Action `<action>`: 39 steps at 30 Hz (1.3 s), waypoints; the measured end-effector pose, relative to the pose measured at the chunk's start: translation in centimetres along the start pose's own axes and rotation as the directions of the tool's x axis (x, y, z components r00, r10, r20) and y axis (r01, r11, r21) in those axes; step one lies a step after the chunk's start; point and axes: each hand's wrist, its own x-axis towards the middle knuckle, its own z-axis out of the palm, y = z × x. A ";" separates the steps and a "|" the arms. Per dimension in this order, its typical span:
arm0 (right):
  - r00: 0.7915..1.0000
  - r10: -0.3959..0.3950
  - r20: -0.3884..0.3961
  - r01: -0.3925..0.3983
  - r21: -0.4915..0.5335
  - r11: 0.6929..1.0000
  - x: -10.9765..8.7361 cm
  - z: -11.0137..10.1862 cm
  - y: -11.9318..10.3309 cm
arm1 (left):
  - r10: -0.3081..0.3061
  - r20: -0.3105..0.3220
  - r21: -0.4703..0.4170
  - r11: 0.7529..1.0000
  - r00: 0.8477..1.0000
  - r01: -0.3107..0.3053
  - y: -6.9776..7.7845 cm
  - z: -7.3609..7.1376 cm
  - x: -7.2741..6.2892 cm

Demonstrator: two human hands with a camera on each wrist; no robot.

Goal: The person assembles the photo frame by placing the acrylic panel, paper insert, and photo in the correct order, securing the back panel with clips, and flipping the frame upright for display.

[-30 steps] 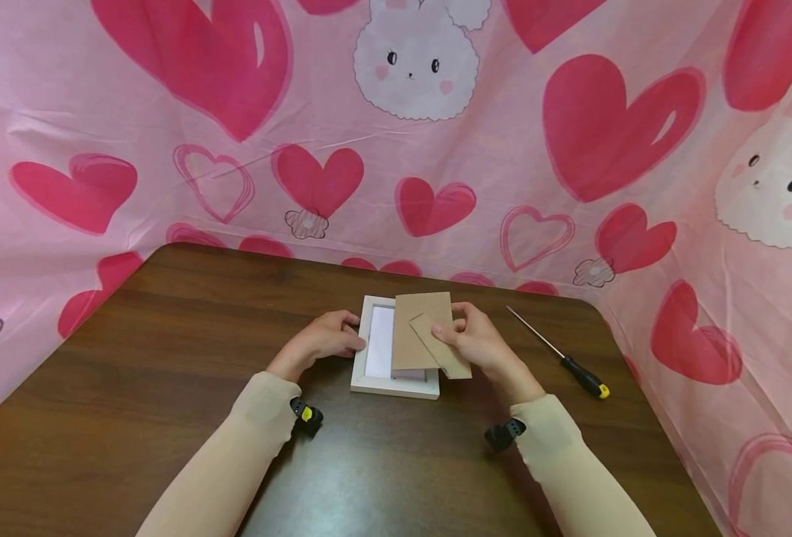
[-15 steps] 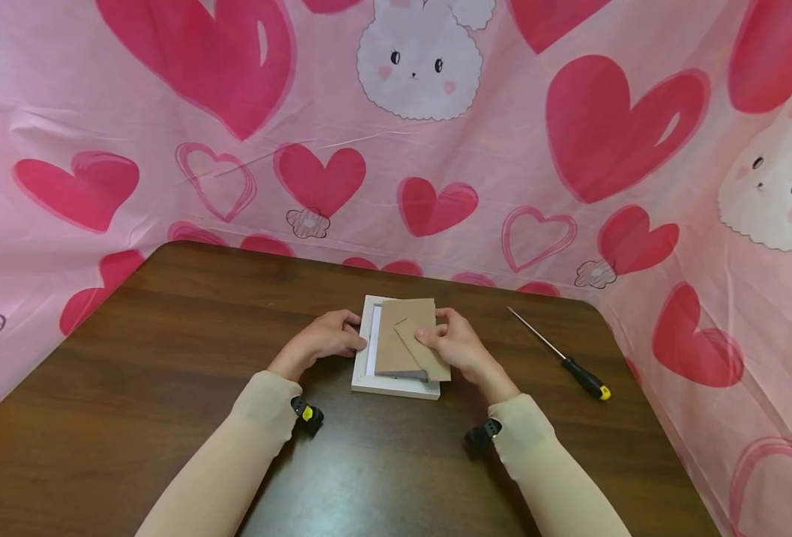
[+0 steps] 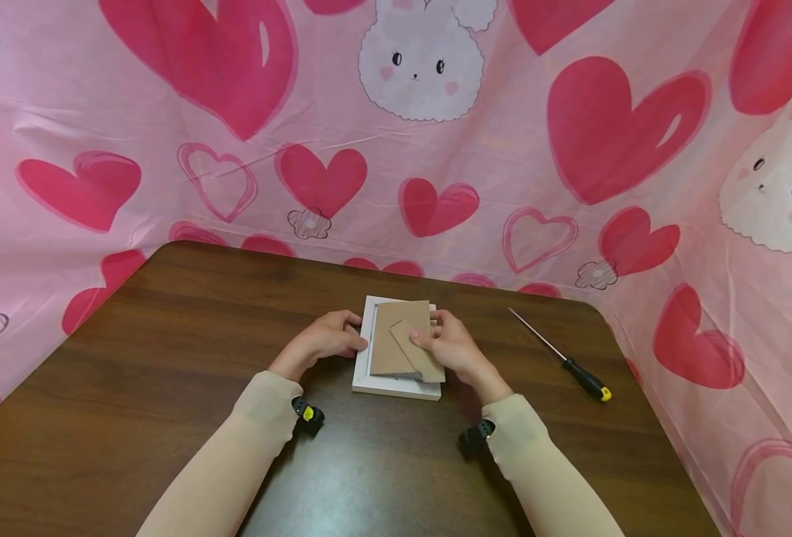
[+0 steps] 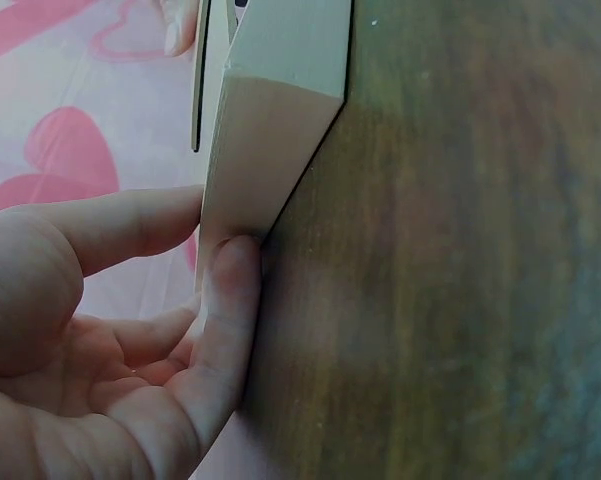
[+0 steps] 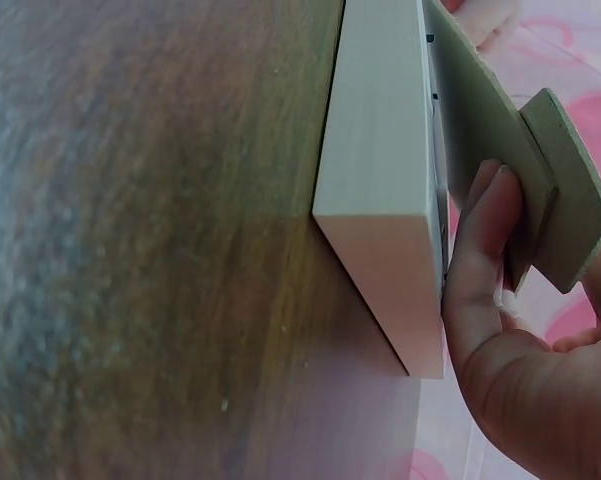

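Observation:
A white picture frame (image 3: 362, 382) lies face down on the table. Over its opening a brown cardboard backing board (image 3: 388, 358) with a slanted easel leg (image 3: 406, 337) is tilted, its right side raised off the frame. My right hand (image 3: 459, 347) pinches the board, thumb on top at the leg and fingers beneath the right edge. In the right wrist view a gap shows between backing board (image 5: 500, 140) and frame (image 5: 380, 120). My left hand (image 3: 322, 339) holds the frame's left edge; a fingertip meets the side wall (image 4: 265, 150) in the left wrist view.
A screwdriver (image 3: 584, 378) with a black and yellow handle lies to the right on the brown wooden table (image 3: 168, 358). Pink heart-patterned cloth (image 3: 369, 261) hangs behind and beside the table.
My right hand has brought the backing board leftward and lower, from overhanging the frame's right side to covering most of the opening. The left hand and the frame have stayed in place.

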 end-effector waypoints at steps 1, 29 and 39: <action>1.000 -0.002 0.000 0.002 -0.001 1.000 0.0 0.0 0.0 | 0.000 0.000 -0.001 1.000 1.000 0.000 0.0 0.0 0.0; 0.996 -0.040 -0.085 0.015 -0.280 0.960 -0.6 0.9 -1.0 | 0.010 0.004 -0.021 1.000 1.000 -0.010 0.1 0.0 -0.2; 0.992 -0.060 -0.109 0.008 -0.427 0.904 -0.7 1.0 -1.3 | 0.011 0.001 -0.008 1.000 1.000 -0.011 0.1 0.0 -0.1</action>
